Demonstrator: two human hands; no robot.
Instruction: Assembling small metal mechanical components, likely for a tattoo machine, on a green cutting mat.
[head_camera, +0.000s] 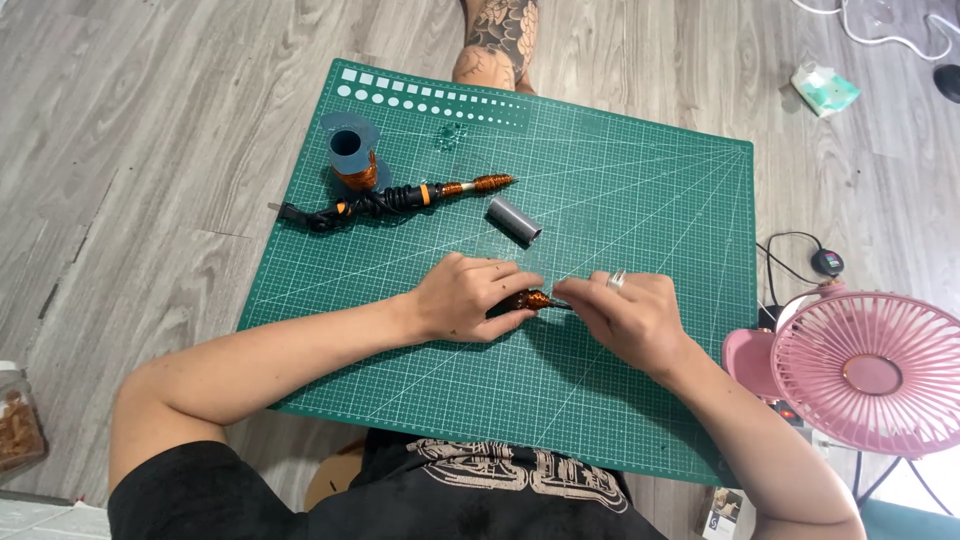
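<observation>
Pinched between both hands near the middle of the green cutting mat (620, 190): a small copper-wound piece (527, 299). Left hand (470, 298) curled shut around its dark body, right hand (628, 315) closed at its pointed tip, ring on one finger. Toward the mat's far left corner, a blue spool (351, 155) wound with copper wire, upright, beside a black-and-orange tool (400, 198) wrapped in copper. Just right of that, a grey tube (513, 220) lying on its side. Off the right edge, a pink fan (868, 372).
</observation>
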